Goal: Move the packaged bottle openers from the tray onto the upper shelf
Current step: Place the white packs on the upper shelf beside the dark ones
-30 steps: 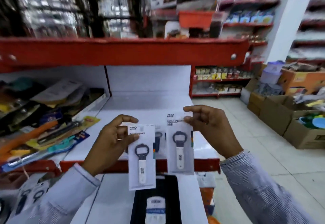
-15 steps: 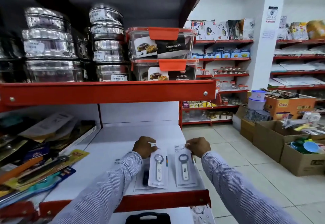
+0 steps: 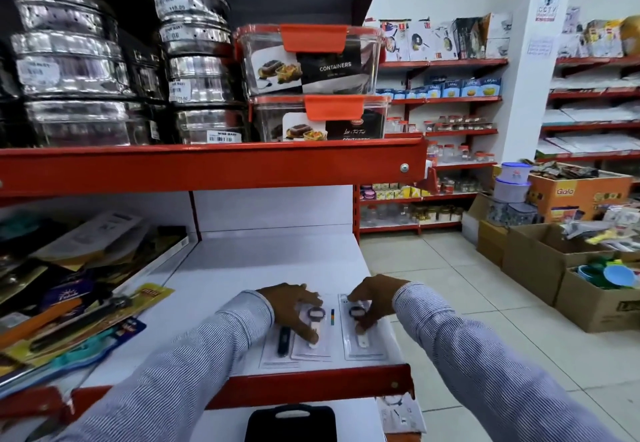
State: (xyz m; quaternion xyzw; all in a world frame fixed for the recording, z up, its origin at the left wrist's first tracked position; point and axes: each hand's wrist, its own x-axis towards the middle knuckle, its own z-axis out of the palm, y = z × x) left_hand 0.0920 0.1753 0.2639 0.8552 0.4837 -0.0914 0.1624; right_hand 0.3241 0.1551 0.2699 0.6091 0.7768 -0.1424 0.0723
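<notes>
White shelf (image 3: 242, 268) carries both packs: left hand (image 3: 292, 306) presses one pack (image 3: 313, 337), right hand (image 3: 372, 297) the other (image 3: 363, 341), fingers spread flat, gripping nothing. Better align edges parallel before lifting hands.

Opener packs (image 3: 313, 341) partly under hands.

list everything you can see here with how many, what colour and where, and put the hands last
openers: at least three packs, white, one dark-handled, flat at shelf front
shelf: one, white with red edge, centre
steel tins: stacks, silver, shelf above, left
containers: two, clear with orange lids, stacked right of the tins
packaged tools: pile, mixed colours, left
cardboard boxes: several, brown, floor at right
left hand: on the middle opener pack
right hand: on the right opener pack
</notes>
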